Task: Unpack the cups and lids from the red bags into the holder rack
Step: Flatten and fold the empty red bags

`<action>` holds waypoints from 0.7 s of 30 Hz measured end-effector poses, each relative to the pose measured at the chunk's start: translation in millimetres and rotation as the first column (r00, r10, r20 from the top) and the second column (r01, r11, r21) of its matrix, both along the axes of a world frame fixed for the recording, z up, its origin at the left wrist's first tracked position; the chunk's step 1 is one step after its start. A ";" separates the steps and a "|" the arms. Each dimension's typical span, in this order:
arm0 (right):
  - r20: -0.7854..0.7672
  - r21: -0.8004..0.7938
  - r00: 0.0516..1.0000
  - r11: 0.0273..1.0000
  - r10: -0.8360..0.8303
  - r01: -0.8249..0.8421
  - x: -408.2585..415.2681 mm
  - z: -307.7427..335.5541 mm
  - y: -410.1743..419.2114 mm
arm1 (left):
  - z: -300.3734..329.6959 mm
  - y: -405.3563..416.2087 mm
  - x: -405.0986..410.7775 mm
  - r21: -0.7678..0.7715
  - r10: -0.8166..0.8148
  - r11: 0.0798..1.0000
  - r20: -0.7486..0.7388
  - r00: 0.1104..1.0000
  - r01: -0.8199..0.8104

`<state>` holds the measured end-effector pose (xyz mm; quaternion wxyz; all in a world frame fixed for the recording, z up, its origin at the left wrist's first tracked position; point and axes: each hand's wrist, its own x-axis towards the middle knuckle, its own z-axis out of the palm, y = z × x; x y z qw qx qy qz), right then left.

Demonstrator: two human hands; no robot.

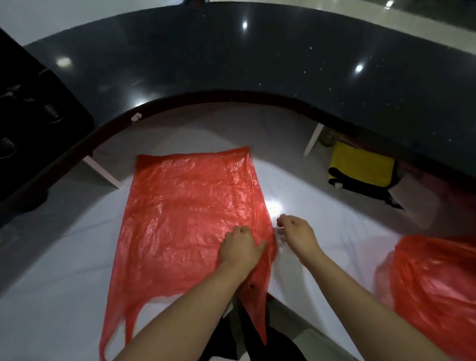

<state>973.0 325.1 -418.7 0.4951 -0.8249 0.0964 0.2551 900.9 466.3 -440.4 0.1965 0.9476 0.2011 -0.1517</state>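
Two red bags: a flat, crinkly thin-plastic red bag spread mid white tabletop, a bulging second red bag at 4 o'clock. Left hand presses it w/ fingers curled under; right hand hovers beside, loosely open, holding nothing. Glossy black curved counter at 12.

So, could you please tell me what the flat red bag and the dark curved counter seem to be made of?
The flat red bag looks like thin translucent plastic film: it is crinkled and glossy, and the white surface shows faintly through. The dark curved counter looks like polished stone or a similar composite: black with pale flecks and sharp reflections of lights.
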 end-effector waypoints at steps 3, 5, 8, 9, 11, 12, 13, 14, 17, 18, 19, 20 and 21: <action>-0.119 0.216 0.991 0.973 -0.053 0.078 -0.3 -0.4 -1.7 | -3.7 0.7 -0.7 0.003 -0.008 1.000 0.013 1.000 0.008; -0.156 0.247 0.987 0.966 -0.042 0.080 -0.7 -1.1 -0.9 | -1.6 2.7 -1.1 -0.007 -0.014 1.000 0.021 1.000 0.015; -0.174 0.249 0.983 0.963 -0.061 0.103 0.8 -1.3 0.1 | 7.4 5.4 -4.4 -0.019 -0.018 1.000 0.078 0.997 0.020; -0.176 0.251 0.982 0.961 -0.068 0.112 1.9 -1.3 0.5 | 11.2 6.3 -6.0 -0.030 -0.010 0.999 0.124 0.992 0.014; -0.223 0.273 0.972 0.952 -0.073 0.134 4.5 1.5 2.8 | 19.9 8.4 -8.3 -0.049 0.007 0.999 0.232 0.973 0.005; -0.263 0.290 0.963 0.948 -0.056 0.134 5.3 3.1 4.7 | 24.3 9.6 -9.7 -0.071 0.024 0.997 0.285 0.958 -0.004; -0.305 0.308 0.952 0.943 -0.023 0.122 5.7 4.2 7.1 | 28.4 10.6 -11.3 -0.103 0.046 0.995 0.330 0.943 -0.012; -0.346 0.326 0.938 0.939 0.015 0.106 5.7 5.9 9.8 | 32.6 11.0 -13.3 -0.131 0.064 0.991 0.362 0.930 -0.017; -0.484 0.428 0.872 0.890 0.080 0.155 5.1 10.3 20.2 | 41.0 11.3 -19.8 -0.135 0.054 0.991 0.411 0.910 0.002; -0.520 0.455 0.848 0.873 0.102 0.174 3.3 11.7 23.9 | 42.3 11.4 -21.9 -0.130 0.046 0.991 0.420 0.906 0.010; -0.544 0.477 0.829 0.860 0.127 0.182 1.1 13.2 27.6 | 43.0 11.5 -24.0 -0.127 0.042 0.992 0.425 0.904 0.014; -0.554 0.492 0.820 0.851 0.143 0.184 -1.2 14.8 30.9 | 43.2 11.9 -25.9 -0.125 0.043 0.992 0.426 0.904 0.012; -0.549 0.499 0.824 0.846 0.140 0.189 -2.6 15.4 33.4 | 42.8 12.9 -27.6 -0.127 0.049 0.992 0.423 0.905 0.006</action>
